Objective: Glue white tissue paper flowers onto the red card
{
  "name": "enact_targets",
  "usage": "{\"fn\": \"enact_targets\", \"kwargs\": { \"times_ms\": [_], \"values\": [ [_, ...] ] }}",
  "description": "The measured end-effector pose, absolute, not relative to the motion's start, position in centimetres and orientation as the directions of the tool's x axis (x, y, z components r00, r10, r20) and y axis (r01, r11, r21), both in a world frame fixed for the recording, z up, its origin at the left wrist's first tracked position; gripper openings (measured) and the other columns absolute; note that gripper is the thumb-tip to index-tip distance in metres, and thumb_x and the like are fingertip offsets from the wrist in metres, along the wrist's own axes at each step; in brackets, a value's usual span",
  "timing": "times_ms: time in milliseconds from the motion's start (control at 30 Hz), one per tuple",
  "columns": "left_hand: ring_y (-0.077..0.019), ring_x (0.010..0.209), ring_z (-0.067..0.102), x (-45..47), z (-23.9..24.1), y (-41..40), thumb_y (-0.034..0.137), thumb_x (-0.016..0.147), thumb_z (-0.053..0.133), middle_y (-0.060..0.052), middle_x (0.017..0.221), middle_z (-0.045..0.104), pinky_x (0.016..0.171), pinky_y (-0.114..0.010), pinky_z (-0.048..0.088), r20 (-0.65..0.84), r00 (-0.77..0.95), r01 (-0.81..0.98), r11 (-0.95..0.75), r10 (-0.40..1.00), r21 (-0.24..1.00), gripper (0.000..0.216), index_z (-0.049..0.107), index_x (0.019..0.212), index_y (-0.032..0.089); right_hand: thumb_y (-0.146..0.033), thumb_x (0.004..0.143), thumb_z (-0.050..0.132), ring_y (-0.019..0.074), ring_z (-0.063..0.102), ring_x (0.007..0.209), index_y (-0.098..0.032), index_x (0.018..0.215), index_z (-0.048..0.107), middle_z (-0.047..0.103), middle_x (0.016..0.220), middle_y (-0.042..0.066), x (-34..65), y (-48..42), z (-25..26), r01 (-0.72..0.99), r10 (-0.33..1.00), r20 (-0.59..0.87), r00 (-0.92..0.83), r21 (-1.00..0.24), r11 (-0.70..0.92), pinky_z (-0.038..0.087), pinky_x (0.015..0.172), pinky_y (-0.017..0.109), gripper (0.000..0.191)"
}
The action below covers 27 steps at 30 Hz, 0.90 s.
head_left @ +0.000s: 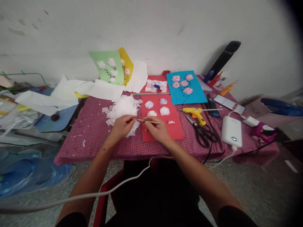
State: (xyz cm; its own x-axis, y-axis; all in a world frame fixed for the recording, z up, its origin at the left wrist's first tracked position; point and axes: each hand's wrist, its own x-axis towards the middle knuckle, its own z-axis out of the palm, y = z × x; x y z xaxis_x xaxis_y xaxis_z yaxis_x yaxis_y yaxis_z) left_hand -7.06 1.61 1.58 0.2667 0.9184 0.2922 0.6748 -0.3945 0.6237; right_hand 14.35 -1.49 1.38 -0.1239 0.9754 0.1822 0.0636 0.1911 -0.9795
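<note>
A thin wooden stick (151,121) is pinched in my right hand (157,127), its tip pointing left. My left hand (123,126) is closed in a pinch at that tip, over what looks like a small piece of white paper, mostly hidden by the fingers. Under and behind the left hand lies a pile of cut white tissue paper (124,107). My right hand is above a red sheet (176,134) bearing several fluffy paper flowers (164,110), some white, some with bluish specks. A small paper tuft (171,122) sits right of that hand.
A yellow glue gun (193,111), black scissors (204,135) and a white power bank (232,130) lie at the right. Behind are a blue flower sheet (199,94), a green one (106,63) and a paint-stained tissue (156,86). A white cable (127,180) crosses my lap.
</note>
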Motion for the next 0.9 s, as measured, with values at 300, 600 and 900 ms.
{"fn": "enact_targets", "kwargs": {
  "times_ms": [300,600,900],
  "values": [
    [-0.0188,0.092,0.075,-5.8,2.4,-0.7,0.029,0.093,0.063,-0.003,0.104,0.081,0.089,-0.033,0.059,0.261,0.225,0.563,-0.344,0.939,0.751,0.024,0.078,0.112,0.023,-0.033,0.093,0.063,0.0139,0.068,0.066,-0.022,0.104,0.072,0.078,0.096,0.004,17.1,-5.0,2.9,-0.021,0.972,0.224,-0.069,-0.975,0.223,0.056,0.064,0.029,0.017],
    [-0.0182,0.093,0.076,-3.2,3.0,-2.3,0.031,0.093,0.066,-0.004,0.103,0.081,0.087,-0.032,0.06,0.267,0.295,0.378,-0.369,0.918,0.849,0.022,0.079,0.109,0.023,-0.03,0.096,0.063,0.0144,0.066,0.068,-0.024,0.108,0.075,0.074,0.082,0.001,19.3,-7.9,3.2,0.027,0.961,0.266,-0.079,-0.963,0.269,0.053,0.062,0.029,0.017],
    [-0.0167,0.087,0.075,-2.2,3.1,-2.9,0.03,0.094,0.067,-0.005,0.102,0.08,0.078,-0.029,0.059,0.225,0.388,0.363,-0.372,0.894,0.854,0.026,0.075,0.115,0.019,-0.031,0.095,0.064,0.0142,0.065,0.064,-0.021,0.103,0.076,0.075,0.083,0.004,19.9,-8.5,2.9,0.095,0.95,0.312,0.018,-0.946,0.309,0.052,0.06,0.029,0.017]
  ]
}}
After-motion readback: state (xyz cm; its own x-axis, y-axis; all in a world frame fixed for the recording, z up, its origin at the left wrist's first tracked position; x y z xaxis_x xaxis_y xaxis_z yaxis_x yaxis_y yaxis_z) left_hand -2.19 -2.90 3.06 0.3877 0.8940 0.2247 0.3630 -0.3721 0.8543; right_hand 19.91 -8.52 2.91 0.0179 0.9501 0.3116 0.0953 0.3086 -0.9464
